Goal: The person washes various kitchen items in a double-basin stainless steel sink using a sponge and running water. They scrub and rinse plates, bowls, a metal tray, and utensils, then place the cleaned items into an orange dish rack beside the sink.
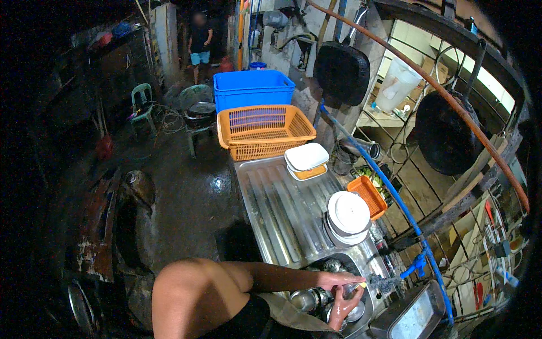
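Note:
Over the stainless-steel sink (367, 311), my left hand (342, 279) reaches in from the left, wet and fairly flat, its fingers stretched out. Just below it, my right hand (344, 306) curls around a small shiny vessel (350, 290), perhaps a cup. A bit of yellow material (363, 285), possibly a sponge, shows between the fingertips of both hands; which hand holds it is unclear. Several metal pots or bowls (304, 300) lie in the basin beneath the hands, partly hidden by them.
White plates (349, 212) are stacked beside the basin. White containers (307, 156) and an orange basket (266, 127) stand farther along the drainboard (283, 207), before a blue crate (254, 87). A blue pipe with a tap (417, 265) crosses the right. A person (200, 42) stands far back.

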### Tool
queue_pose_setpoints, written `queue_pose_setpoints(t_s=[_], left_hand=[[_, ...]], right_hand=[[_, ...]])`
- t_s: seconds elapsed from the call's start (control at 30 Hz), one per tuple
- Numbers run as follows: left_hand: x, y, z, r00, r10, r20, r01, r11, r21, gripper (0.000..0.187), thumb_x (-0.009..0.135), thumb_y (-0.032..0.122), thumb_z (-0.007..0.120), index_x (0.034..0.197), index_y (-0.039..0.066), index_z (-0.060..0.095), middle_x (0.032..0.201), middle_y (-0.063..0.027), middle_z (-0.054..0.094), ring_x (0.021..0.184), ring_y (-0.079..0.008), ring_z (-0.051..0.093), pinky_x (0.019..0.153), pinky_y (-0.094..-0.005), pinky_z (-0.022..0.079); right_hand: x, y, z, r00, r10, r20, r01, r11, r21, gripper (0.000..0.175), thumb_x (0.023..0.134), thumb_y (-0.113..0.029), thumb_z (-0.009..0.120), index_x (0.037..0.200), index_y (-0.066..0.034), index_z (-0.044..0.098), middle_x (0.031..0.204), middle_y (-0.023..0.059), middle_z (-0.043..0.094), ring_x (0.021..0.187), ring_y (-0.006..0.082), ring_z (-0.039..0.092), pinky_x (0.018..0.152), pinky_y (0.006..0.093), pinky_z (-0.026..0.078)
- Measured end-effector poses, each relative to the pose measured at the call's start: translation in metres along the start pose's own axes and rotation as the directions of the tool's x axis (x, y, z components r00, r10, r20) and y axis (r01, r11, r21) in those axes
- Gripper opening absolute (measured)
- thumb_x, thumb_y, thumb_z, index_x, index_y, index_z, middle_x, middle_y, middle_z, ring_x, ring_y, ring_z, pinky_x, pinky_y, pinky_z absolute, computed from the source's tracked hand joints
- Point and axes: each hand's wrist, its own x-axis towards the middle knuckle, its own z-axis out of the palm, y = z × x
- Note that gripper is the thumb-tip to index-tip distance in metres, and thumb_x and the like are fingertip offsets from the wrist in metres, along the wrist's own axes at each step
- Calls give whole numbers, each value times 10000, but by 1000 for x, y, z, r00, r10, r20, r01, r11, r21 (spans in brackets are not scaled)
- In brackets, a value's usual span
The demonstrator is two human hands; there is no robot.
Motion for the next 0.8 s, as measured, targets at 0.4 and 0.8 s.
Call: queue_pose_setpoints(t_s=[0.4, 0.8], left_hand=[[-10, -36, -30, 831, 472, 293, -551, 635, 542, 754, 995, 57, 567, 1640, 221, 213, 1626, -55, 301, 1201, -190, 531, 874, -288, 533], [-21, -33, 18, 992, 110, -69, -107, 994, 37, 493, 1012, 515, 591, 1386, 194, 589, 1211, 102, 587, 871, -25, 543, 712, -223, 499]], right_hand=[[-14, -14, 0, 999, -14, 44, 15, 1000, -12, 690, 782, -151, 854, 1326, 88, 505, 1433, 282, 505, 1369, 413, 459, 1171, 483, 325], [-48, -10, -8, 992, -122, 20, 122, 992, 21, 513, 806, -182, 854, 1145, 72, 564, 1211, 271, 613, 1151, 430, 584, 1016, 503, 446]])
